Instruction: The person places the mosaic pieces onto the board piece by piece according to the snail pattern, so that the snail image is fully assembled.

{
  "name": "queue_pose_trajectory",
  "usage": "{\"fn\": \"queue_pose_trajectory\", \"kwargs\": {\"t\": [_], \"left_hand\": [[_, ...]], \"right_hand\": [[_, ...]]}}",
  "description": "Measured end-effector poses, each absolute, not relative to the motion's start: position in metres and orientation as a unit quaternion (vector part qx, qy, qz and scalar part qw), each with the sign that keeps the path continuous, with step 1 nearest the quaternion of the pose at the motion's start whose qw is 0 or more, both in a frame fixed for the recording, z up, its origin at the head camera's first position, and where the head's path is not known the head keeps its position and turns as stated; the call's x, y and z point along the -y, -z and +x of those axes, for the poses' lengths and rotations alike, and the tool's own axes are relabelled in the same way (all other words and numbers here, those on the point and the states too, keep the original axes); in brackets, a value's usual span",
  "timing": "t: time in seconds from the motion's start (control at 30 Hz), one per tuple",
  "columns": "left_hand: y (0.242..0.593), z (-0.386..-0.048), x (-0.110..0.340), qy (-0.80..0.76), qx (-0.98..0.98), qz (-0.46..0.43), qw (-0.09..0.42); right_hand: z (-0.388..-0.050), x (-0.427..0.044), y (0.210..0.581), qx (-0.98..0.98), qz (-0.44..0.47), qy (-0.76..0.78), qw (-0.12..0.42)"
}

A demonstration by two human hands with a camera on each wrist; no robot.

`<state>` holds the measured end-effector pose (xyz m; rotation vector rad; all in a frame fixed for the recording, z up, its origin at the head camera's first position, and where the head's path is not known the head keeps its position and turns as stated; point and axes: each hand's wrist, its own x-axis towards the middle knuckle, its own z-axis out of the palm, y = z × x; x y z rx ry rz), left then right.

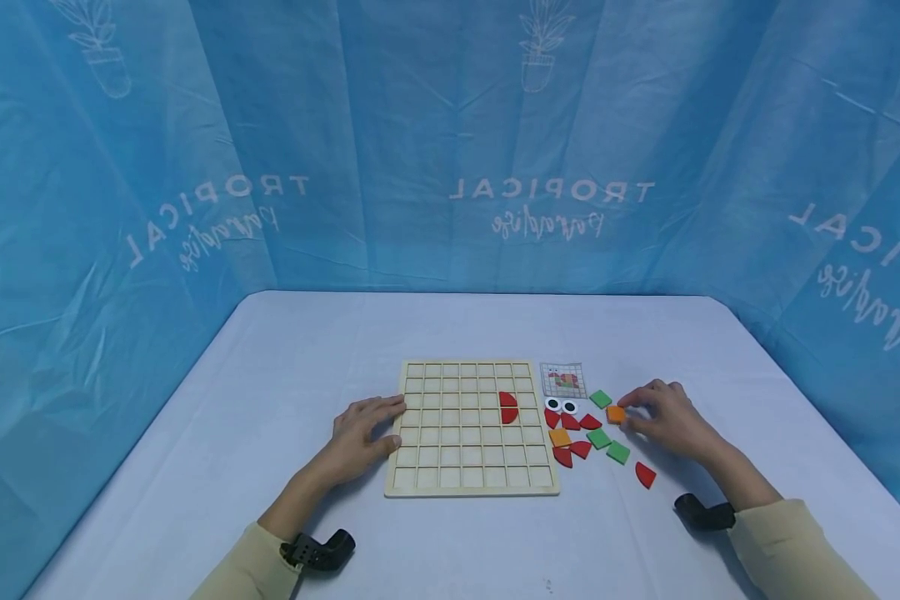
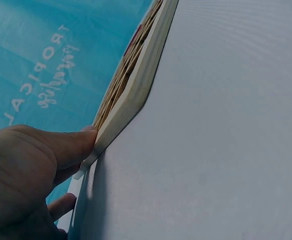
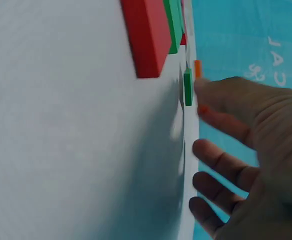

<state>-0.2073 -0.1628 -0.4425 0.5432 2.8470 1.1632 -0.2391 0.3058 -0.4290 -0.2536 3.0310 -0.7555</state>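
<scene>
A square wooden grid board (image 1: 450, 457) lies flat on the table, with two red quarter-circle pieces (image 1: 508, 407) in its cells toward the right. My left hand (image 1: 360, 440) rests against the board's left edge, fingers extended; its thumb (image 2: 78, 145) touches the rim in the left wrist view. To the right of the loose pieces, my right hand (image 1: 667, 421) pinches an orange square tile (image 1: 616, 414) between thumb and forefinger. In the right wrist view the orange tile (image 3: 198, 69) is mostly hidden by the thumb, and the other fingers are spread apart.
Beside the board lie several red quarter-circles (image 1: 562, 457), several green squares (image 1: 618, 452), another orange square (image 1: 559, 437) and two eye discs (image 1: 561, 406). A small picture card (image 1: 563, 381) is behind them. One red piece (image 1: 645, 475) lies nearer the front. Blue curtains surround the white table.
</scene>
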Motion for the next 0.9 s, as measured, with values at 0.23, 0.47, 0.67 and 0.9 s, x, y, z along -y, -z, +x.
{"fn": "queue_pose_trajectory", "kwargs": {"t": [0.23, 0.47, 0.67, 0.9], "left_hand": [[0.442, -0.208, 0.163, -0.375, -0.911, 0.174, 0.007], [0.442, -0.208, 0.163, -0.377, -0.91, 0.174, 0.007], [0.443, -0.208, 0.163, -0.376, -0.911, 0.171, 0.011], [0.446, -0.209, 0.163, -0.379, -0.909, 0.173, 0.007]], "right_hand": [[-0.236, -0.282, 0.416, -0.962, -0.09, 0.259, -0.005], [-0.234, -0.244, 0.414, -0.957, -0.114, 0.267, 0.003], [-0.237, -0.207, 0.417, -0.952, -0.142, 0.271, -0.001], [-0.253, -0.17, 0.416, -0.949, -0.166, 0.267, -0.019]]}}
